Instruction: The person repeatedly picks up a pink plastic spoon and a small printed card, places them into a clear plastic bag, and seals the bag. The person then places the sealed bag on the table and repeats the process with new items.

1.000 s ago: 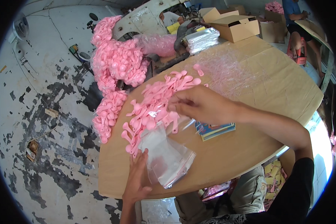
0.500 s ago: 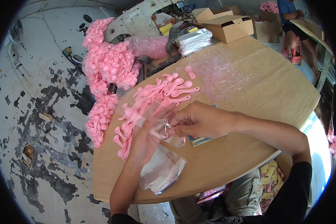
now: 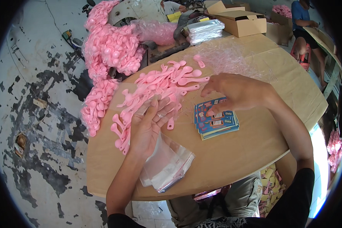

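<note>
Over the near side of a heap of pink plastic spoons, my left hand is turned palm up and pinches a clear plastic bag, see-through and hard to outline. A pink handle shows just beyond its fingers; whether it lies inside the bag I cannot tell. My right hand hovers with fingers apart and thumb over a stack of blue printed cards, nothing in its grasp. Below my left wrist lies a pile of clear flat bags.
Thin clear pinkish strips are spread on the far side of the brown-covered table. Sacks of pink spoons hang at the left edge. Plastic packs and a cardboard box stand behind. Another person works at far right.
My right hand has left the clear bag and moved right, up over the cards, its fingers spreading. My left hand keeps the bag, its palm turned up. The card stack is now uncovered.
</note>
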Available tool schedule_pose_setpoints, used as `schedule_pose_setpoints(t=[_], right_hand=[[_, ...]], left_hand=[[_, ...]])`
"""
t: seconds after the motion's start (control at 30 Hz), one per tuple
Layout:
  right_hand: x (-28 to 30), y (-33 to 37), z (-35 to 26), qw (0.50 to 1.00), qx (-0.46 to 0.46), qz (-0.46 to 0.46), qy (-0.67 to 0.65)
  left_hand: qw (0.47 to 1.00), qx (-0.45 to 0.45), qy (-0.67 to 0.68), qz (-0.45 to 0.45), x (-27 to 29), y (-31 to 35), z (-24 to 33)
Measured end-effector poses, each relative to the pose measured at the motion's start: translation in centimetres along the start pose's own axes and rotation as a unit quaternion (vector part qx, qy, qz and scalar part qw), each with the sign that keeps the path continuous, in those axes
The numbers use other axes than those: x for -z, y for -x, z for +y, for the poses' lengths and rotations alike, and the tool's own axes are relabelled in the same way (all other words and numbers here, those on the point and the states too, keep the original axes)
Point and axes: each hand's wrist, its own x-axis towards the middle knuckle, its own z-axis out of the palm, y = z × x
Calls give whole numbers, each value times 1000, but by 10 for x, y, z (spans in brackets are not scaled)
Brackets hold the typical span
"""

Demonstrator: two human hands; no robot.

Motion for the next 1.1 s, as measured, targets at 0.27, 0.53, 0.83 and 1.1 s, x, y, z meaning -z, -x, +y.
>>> schedule_pose_setpoints(t=[0.27,0.53,0.83,1.1], right_hand=[[-7,-9,16,997,-62,-43,-32],[-2,-13,13,977,-130,-45,-162],[-22,-23,-3,940,-71,123,-312],[-41,-24,-41,922,-113,157,-334]], left_hand=[[999,3,36,-6,1,-5,-2],[1000,1,-2,9,3,-5,-5],[1000,-6,10,17,1,-6,-4],[999,-9,24,-20,5,-3,-10]])
